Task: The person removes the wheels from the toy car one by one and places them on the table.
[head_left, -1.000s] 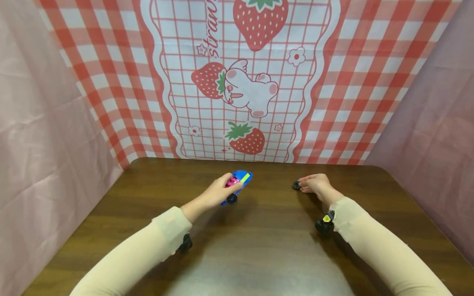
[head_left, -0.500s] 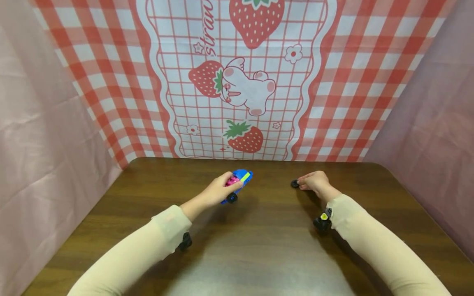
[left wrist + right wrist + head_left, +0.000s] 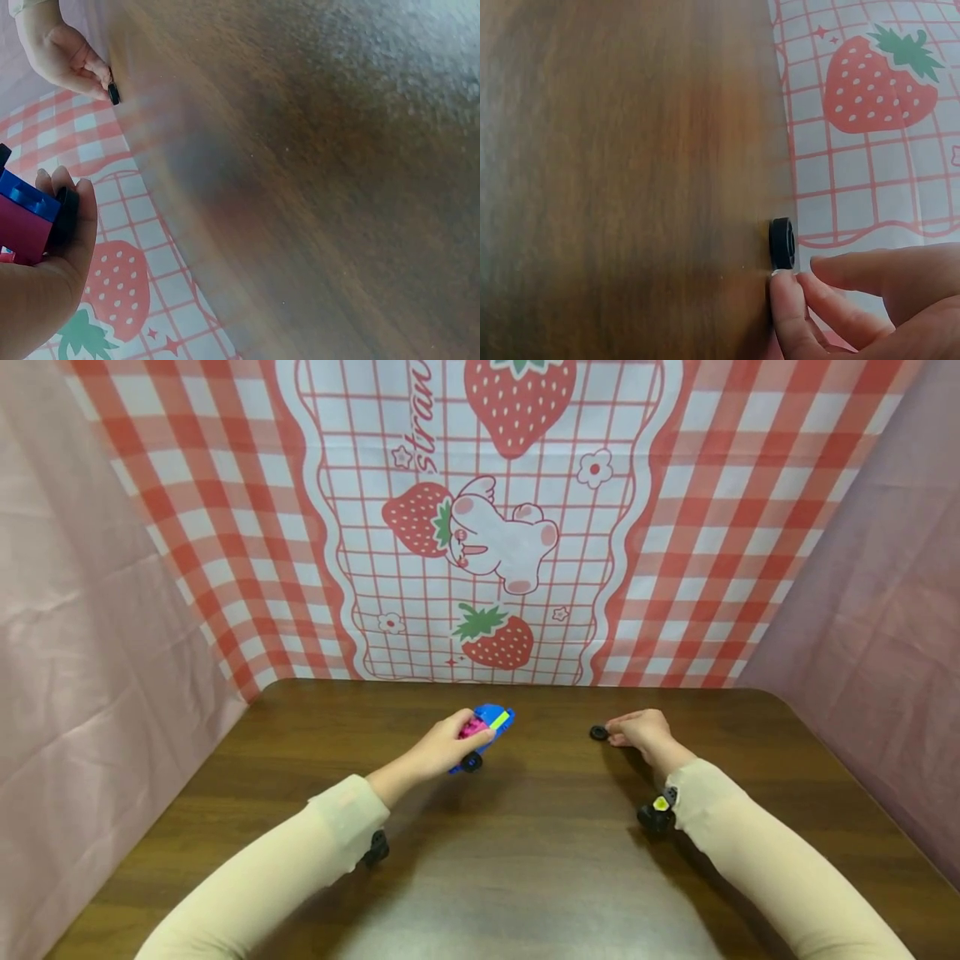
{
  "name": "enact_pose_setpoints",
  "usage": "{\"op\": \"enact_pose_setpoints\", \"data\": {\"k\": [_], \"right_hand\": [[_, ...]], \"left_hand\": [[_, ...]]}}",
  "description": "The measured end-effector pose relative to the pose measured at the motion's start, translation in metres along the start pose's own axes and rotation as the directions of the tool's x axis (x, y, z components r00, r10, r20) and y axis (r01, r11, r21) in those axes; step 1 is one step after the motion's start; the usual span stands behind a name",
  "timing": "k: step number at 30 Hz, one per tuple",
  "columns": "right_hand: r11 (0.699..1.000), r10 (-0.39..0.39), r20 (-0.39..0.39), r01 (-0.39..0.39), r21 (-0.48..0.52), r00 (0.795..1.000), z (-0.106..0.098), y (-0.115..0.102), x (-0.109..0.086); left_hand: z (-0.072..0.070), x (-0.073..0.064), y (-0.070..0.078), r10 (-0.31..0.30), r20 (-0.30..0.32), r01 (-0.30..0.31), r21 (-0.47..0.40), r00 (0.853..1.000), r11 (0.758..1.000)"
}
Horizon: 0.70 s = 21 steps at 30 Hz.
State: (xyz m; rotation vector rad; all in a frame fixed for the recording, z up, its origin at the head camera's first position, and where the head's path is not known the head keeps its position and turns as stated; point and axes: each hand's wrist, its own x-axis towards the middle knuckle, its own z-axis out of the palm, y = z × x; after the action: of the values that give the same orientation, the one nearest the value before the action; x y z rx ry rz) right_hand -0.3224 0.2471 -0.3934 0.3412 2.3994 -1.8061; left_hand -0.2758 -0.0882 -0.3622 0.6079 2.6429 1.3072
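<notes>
In the head view, my left hand (image 3: 444, 745) grips a toy car (image 3: 495, 717) with a blue body, a pink middle and a yellow-green stripe. A black wheel (image 3: 471, 762) shows on its near side; the left wrist view shows the fingers wrapped around the car beside a black wheel (image 3: 66, 216). Farther right, the fingertips of my right hand (image 3: 642, 732) touch a loose black wheel (image 3: 598, 732) on the table. From the right wrist, two fingertips meet that wheel's (image 3: 782, 244) edge, while the thumb stands a little apart from it.
The brown wooden table (image 3: 517, 860) runs back to a red-and-white checked cloth (image 3: 697, 568) with strawberry prints. Pink curtains (image 3: 112, 610) hang on both sides. Black devices (image 3: 657, 814) are strapped under both wrists.
The loose wheel looked tilted at the right fingertips a second ago and appears flatter now. The left hand with the car stays nearly where it was. The head view has shifted slightly.
</notes>
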Motion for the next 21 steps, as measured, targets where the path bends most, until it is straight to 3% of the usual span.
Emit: {"op": "enact_pose_setpoints", "data": {"k": [9, 17, 21], "right_hand": [[0.998, -0.057, 0.039, 0.057, 0.002, 0.998, -0.002, -0.005, -0.006], [0.998, -0.066, 0.063, 0.066, 0.008, 0.996, -0.002, -0.012, -0.010], [0.998, -0.069, 0.081, 0.068, 0.020, 0.994, -0.002, -0.012, -0.012]], "left_hand": [[-0.001, 0.001, 0.001, -0.007, 0.007, 0.007, -0.020, 1.000, 1.000], [-0.004, 0.002, 0.004, -0.011, 0.149, 0.027, -0.108, 0.989, 0.994], [-0.003, 0.005, 0.004, -0.011, 0.229, 0.059, -0.201, 0.973, 0.978]]}}
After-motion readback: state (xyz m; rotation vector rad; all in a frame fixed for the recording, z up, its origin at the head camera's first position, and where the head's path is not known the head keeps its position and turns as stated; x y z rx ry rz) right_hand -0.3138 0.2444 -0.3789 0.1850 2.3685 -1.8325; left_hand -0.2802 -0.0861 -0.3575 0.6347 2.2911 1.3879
